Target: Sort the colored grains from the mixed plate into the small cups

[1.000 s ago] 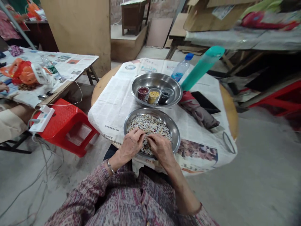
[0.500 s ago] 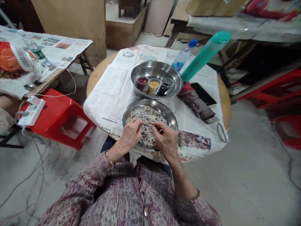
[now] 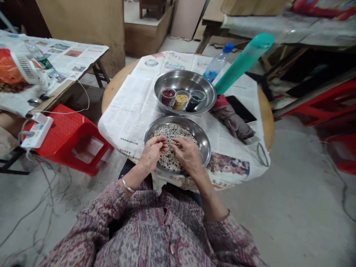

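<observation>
A steel bowl [image 3: 205,142] at the near edge of the round table holds a mix of white, yellow and dark grains [image 3: 171,163]. Over its left side is my left hand [image 3: 153,151], palm turned inward and fingers curled together; what lies in them is too small to make out. My right hand [image 3: 188,155] hovers above the bowl's right half, thumb and fingertips pinched close to the left fingers. Behind stands a second steel bowl [image 3: 178,77] with three clear cups: dark red beans [image 3: 168,95], yellow beans [image 3: 181,99] and black beans [image 3: 195,101].
Newspaper [image 3: 125,107] covers the table. At the back right are a plastic bottle [image 3: 217,66], a long green object [image 3: 244,63], a folded grey-red cloth bundle [image 3: 232,120] and a dark flat device [image 3: 240,110]. A red stool [image 3: 72,137] with a power strip [image 3: 37,131] stands left.
My right hand has moved slightly left and up, toward my left fingers. The left hand has turned a little, its fingers more curled. The bowls have stayed put.
</observation>
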A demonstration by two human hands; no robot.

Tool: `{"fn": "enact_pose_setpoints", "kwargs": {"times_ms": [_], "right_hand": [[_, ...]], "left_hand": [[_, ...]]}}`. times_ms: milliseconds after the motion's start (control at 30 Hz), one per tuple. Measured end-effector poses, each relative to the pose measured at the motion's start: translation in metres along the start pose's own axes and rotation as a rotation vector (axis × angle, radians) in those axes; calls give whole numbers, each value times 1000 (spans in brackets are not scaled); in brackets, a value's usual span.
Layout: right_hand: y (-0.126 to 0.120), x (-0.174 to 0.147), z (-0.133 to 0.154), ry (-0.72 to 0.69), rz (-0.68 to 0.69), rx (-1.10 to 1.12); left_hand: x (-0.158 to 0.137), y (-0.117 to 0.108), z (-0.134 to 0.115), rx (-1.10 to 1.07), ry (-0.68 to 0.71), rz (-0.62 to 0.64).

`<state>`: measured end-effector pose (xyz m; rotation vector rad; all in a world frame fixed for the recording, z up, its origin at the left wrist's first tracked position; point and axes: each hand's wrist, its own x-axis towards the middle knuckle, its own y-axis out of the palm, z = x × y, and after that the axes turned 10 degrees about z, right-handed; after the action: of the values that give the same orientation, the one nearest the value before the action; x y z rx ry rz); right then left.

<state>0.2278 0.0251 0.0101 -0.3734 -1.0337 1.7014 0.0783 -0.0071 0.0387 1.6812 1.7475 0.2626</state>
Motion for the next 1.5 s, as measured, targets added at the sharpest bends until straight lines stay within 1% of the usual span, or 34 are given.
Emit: {"fn": "enact_pose_setpoints", "kwargs": {"times_ms": [100,167,367,567,667,733,800,867,933,1033,1133,1233,1300,1400,1500], "right_hand": [[8,1,1,-12,89,-108],[12,2,2,1,121,-142],[13,4,-1,12,62,-31],[3,1,-4,112,-27,9],[4,2,-1,73,22,-6],[7,3,1,42,79,-57],[11,4,2,46,118,-121],[12,5,3,56,121,-140],[10,4,3,48,94,-99],[2,3,5,48,6,1],[-8,3,15,54,-84,91],[-14,5,27,16,-59,170],[-16,7,29,37,-63,199],[-15,8,19,128,-114,174],[-13,6,0,152,-50,76]], "left_hand": [[0,-6,3,15,42,3],[0,-7,5,-3,46,25],[-2,-7,5,-33,36,57],[-3,-5,4,-42,57,38],[-3,-5,7,-11,105,-1],[-2,-5,10,15,125,-30],[-2,-5,12,44,137,-38],[-1,-6,13,73,147,-22],[-1,-7,14,96,151,-8],[0,-9,14,66,121,1],[1,-9,14,-45,56,48],[2,-8,13,-127,-29,97],[2,-7,11,-147,-72,103],[0,-6,5,-147,-75,92],[-4,-6,-1,-132,-30,74]]}}
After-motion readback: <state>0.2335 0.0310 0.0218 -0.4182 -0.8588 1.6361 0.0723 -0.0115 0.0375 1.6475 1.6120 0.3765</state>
